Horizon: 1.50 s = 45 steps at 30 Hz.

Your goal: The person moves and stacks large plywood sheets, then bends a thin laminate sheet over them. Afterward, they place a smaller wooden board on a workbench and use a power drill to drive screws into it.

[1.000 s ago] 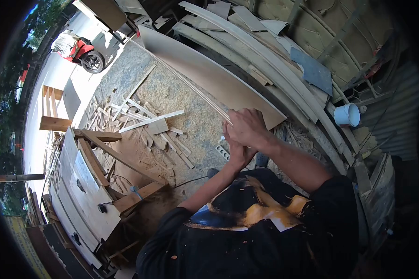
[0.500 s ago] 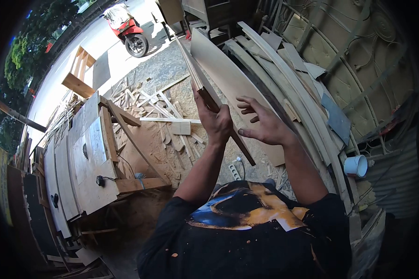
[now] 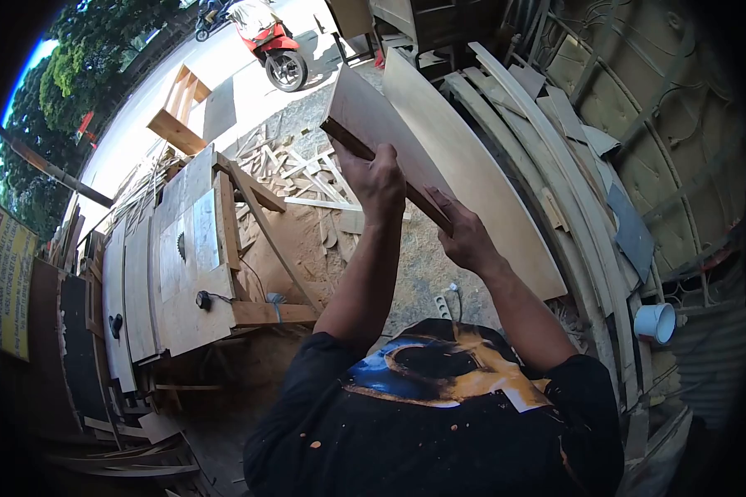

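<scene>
A flat wooden board (image 3: 381,120) is held up in front of me, tilted, with its dark near edge and brownish face showing. My left hand (image 3: 375,180) grips that near edge toward the board's left end, fingers wrapped under it. Around the lower right corner of the board, my right hand (image 3: 468,236) is closed. Behind the board, a larger pale wooden sheet (image 3: 481,190) leans beside a stack of planks.
On my left stands a wooden saw table (image 3: 145,290) with a circular saw blade (image 3: 181,247) rising through its top. Wood offcuts (image 3: 307,170) and sawdust cover the floor beyond. Long planks (image 3: 547,157) and a white bucket (image 3: 655,322) are at right. A power strip (image 3: 443,307) lies near my feet.
My right hand has gone from open beside the board to closed on its lower corner. The board has turned so its broad face shows. The view has swung left.
</scene>
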Each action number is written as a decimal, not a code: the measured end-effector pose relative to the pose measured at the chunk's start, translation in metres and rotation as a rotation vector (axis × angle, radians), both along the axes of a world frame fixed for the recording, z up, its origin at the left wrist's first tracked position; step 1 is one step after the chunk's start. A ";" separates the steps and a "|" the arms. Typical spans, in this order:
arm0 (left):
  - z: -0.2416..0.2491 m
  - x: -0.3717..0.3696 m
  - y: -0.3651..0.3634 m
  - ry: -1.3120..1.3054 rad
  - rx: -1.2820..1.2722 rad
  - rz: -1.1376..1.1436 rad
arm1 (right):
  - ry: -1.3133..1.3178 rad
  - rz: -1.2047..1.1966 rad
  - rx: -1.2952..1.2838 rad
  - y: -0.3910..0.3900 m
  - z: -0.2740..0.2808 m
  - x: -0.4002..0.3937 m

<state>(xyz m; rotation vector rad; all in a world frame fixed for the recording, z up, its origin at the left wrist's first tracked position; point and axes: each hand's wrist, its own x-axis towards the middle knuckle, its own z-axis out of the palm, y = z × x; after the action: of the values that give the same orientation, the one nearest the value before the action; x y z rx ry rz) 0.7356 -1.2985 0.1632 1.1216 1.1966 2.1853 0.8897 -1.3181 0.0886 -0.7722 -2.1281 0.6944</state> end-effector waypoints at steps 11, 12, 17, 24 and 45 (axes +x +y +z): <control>0.015 -0.003 -0.003 0.043 0.046 0.013 | 0.002 -0.035 -0.014 -0.001 0.007 -0.009; 0.016 -0.003 -0.003 0.045 0.046 0.009 | 0.001 -0.035 -0.017 -0.001 0.007 -0.010; 0.014 -0.006 0.000 0.050 0.067 0.023 | 0.005 -0.033 -0.037 -0.001 0.009 -0.011; 0.013 -0.008 0.003 0.052 0.081 0.000 | 0.013 -0.030 -0.033 -0.001 0.008 -0.013; 0.013 -0.009 -0.003 0.082 0.062 0.013 | 0.012 -0.027 -0.106 -0.005 0.003 -0.015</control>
<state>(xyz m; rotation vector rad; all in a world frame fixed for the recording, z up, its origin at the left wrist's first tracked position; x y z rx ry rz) 0.7266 -1.3011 0.1760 1.2433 1.1811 2.2193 0.8745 -1.3231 0.0921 -0.8496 -2.0802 0.8003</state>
